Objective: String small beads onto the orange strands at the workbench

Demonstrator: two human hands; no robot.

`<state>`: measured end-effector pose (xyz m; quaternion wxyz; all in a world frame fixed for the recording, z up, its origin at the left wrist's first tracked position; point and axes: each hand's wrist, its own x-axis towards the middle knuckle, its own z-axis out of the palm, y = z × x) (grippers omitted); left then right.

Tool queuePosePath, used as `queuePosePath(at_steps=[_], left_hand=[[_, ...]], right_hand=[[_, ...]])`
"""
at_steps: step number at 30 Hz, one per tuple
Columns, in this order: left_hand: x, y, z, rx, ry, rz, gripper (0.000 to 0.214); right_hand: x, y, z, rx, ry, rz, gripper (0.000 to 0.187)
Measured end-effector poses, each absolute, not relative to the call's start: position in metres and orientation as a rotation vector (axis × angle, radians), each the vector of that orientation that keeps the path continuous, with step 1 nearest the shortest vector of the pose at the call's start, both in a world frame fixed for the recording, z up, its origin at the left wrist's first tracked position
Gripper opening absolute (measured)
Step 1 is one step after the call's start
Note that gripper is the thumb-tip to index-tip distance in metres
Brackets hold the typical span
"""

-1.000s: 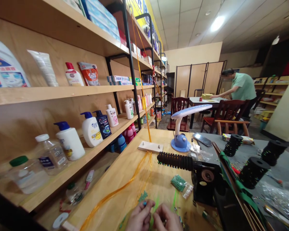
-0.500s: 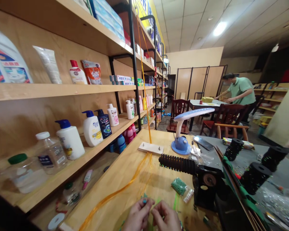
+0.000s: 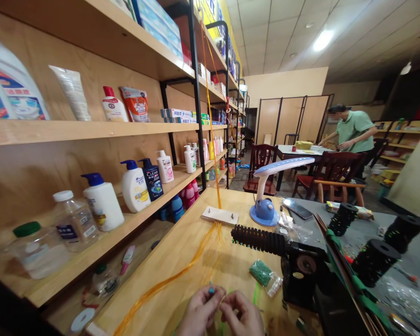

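Observation:
Low in the head view, my left hand (image 3: 200, 311) and my right hand (image 3: 242, 313) almost meet at the fingertips over the wooden tabletop (image 3: 168, 284). A small blue-green piece (image 3: 211, 290) shows at the left thumb and forefinger, which are pinched together on it. The right fingers are pinched too; what they hold is too small to make out. Orange threads (image 3: 192, 261) run from a pale wooden strip with two bolts (image 3: 220, 215), part of them toward my hands, the rest in a bundle to the lower left. A bag of green beads (image 3: 261, 272) lies right of my hands.
A black ridged roller device (image 3: 259, 240) stands to the right. Behind it are a blue desk lamp (image 3: 264, 212) and a phone (image 3: 297, 208). Shelves of bottles (image 3: 135, 186) line the left. Black spools (image 3: 376, 261) stand far right. A person (image 3: 355, 128) leans over a back table.
My hands stay nearly in place, still pinched close together; the fingers have shifted only slightly. The whole view has moved a little. The person at the back keeps leaning over the table.

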<state>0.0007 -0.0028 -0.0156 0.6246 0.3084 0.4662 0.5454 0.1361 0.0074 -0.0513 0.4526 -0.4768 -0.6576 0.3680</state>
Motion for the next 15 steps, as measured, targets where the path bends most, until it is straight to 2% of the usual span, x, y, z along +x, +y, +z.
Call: queuePosePath(at_steps=[5,9,12,15], left_hand=[[0.0,-0.003,-0.008,0.718,1.129,1.308,0.047],[0.002,-0.004,-0.004,0.773,1.078,1.277,0.042],[0.002,-0.003,-0.003,0.79,1.078,1.279,0.041],[0.0,-0.002,0.0,0.807,1.138,1.297,0.04]], right_hand=[[0.14,0.008,-0.048,-1.224,-1.701,0.808,0.026],[0.144,0.01,-0.043,-1.211,-1.723,0.774,0.034],[0.147,0.011,-0.041,-1.176,-1.765,0.814,0.019],[0.149,0.01,-0.04,-1.179,-1.8,0.811,0.016]])
